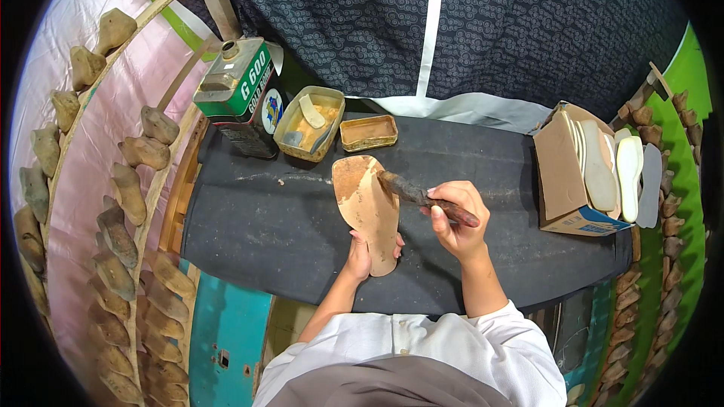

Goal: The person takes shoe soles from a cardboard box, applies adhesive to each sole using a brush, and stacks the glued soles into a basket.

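My left hand (360, 255) grips a tan shoe insole (371, 215) near its narrow heel end, thumb on one side and fingertips showing at the other edge. The wide toe end points away from me and carries a darker brown, wet-looking patch. In my right hand (458, 218) is a dark, stained glue brush (426, 197), held by its handle between thumb and fingers. Its tip touches the insole's right edge, near the border of the brown patch; the bristles are hard to make out.
Behind the insole stand a metal can (241, 98), a plastic tub (290, 132) with scraps and a small tray (369, 133) of brownish stuff. A cardboard box (562, 173) of insoles sits at the right of the black-covered table (249, 234). Racks of wooden shoe lasts (143, 152) flank both sides.
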The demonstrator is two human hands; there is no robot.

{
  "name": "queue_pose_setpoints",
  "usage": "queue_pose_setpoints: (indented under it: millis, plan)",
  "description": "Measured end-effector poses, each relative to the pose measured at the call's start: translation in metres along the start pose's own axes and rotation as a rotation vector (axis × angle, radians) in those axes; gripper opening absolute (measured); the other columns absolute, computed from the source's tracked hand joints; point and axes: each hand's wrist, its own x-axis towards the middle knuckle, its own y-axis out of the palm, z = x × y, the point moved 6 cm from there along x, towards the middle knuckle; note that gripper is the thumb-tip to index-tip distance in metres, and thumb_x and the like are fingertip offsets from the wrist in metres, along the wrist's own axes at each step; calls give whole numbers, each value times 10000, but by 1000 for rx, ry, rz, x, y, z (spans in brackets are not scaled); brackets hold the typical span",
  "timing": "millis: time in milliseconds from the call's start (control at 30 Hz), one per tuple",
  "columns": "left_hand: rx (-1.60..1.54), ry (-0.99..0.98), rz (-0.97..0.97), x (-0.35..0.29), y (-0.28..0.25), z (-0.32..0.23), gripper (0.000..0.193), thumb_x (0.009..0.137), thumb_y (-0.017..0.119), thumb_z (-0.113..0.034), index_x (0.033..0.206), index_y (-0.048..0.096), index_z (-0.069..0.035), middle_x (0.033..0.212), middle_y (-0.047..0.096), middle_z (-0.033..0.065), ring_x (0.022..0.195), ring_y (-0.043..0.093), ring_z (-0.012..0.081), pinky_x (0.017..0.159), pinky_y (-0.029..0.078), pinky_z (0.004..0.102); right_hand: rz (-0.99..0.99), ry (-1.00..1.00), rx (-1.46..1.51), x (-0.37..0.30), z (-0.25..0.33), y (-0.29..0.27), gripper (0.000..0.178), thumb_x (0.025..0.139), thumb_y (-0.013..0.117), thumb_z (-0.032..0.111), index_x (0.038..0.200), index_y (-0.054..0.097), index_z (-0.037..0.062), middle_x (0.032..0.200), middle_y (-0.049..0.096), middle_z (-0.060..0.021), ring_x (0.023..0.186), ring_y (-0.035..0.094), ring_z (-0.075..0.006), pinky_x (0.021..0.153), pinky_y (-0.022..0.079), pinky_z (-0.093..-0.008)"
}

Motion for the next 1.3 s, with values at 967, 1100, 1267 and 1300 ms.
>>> queue_pose_setpoints:
  millis: [967, 1100, 1267, 1300]
  plan:
    - [57, 46, 27, -3, 6, -10, 898, 744, 210, -770, 1134, 430, 9, 846, 573, 118, 685, 562, 167, 626, 473, 289, 112, -420, -14, 2, 31, 12, 342, 644, 712, 32, 957, 579, 6, 927, 589, -131, 763, 626, -260, 616, 540, -315]
    - [149, 36, -203, -6, -1, -14, 864, 748, 263, -761, 1157, 439, -22, 901, 589, 96, 797, 585, 182, 701, 481, 297, 286, -455, -14, -12, 32, 30, 272, 671, 698, 20, 913, 576, 2, 859, 598, -129, 716, 633, -252, 583, 544, -318]
    - [124, 49, -36, -12, -22, 11, 767, 834, 211, -669, 1203, 418, -29, 1024, 582, 88, 890, 586, 193, 791, 475, 335, 432, -513, 149, -32, 46, 44, 279, 684, 702, 44, 938, 591, 15, 880, 619, -100, 697, 635, -216, 590, 533, -298]
    - [125, 51, -38, -12, -21, 15, 767, 834, 211, -669, 1203, 418, -29, 1024, 582, 88, 890, 586, 193, 791, 475, 335, 433, -516, 152, -31, 46, 43, 279, 684, 702, 44, 938, 591, 15, 880, 619, -100, 697, 635, -216, 590, 533, -298]
